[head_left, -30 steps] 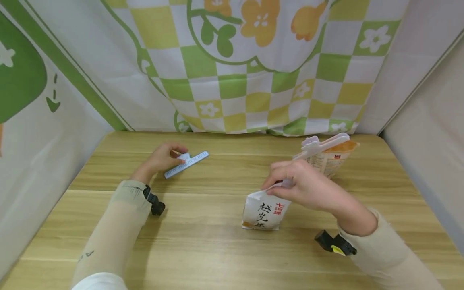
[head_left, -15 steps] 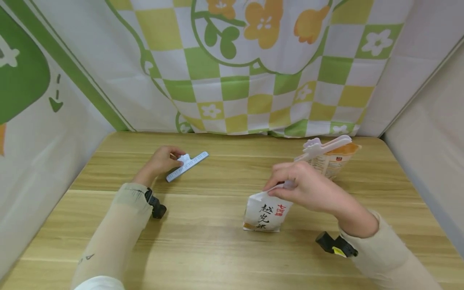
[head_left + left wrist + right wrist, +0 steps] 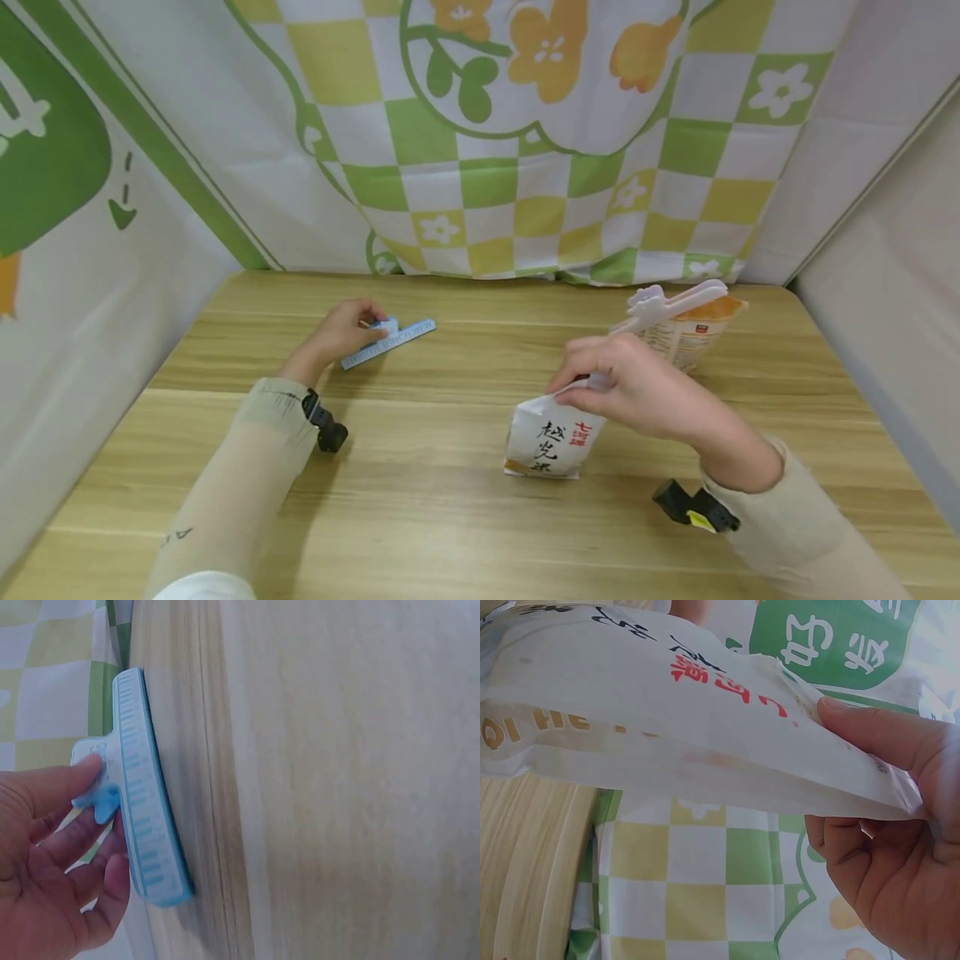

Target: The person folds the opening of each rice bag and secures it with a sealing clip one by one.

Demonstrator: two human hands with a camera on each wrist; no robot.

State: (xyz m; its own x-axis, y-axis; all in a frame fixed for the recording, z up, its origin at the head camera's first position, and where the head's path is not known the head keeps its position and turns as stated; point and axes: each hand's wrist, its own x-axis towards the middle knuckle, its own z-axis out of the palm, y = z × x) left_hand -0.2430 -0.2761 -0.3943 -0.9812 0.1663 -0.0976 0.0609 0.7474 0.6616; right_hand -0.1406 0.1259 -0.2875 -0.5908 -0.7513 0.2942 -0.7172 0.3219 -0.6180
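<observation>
At the left of the table, my left hand (image 3: 347, 332) pinches the handle of a light blue bag clip (image 3: 390, 342). In the left wrist view the thumb lies on one handle plate of the clip (image 3: 146, 802), with fingers behind it; the long bar carries a piano-key pattern. My right hand (image 3: 637, 387) pinches the top edge of a white rice bag (image 3: 551, 437) printed with black and red characters. The bag appears upright on the table. In the right wrist view, thumb and fingers hold the folded top of the rice bag (image 3: 705, 727) from both sides.
Behind the right hand stands another bag (image 3: 693, 329), orange and white, with a pale pink clip (image 3: 671, 306) across its top. A checkered curtain (image 3: 517, 183) hangs along the back edge of the wooden table (image 3: 427, 533).
The blue clip has turned and tilted slightly in my left hand, its bar now showing a broader face. My right hand and the rice bag stay nearly in place.
</observation>
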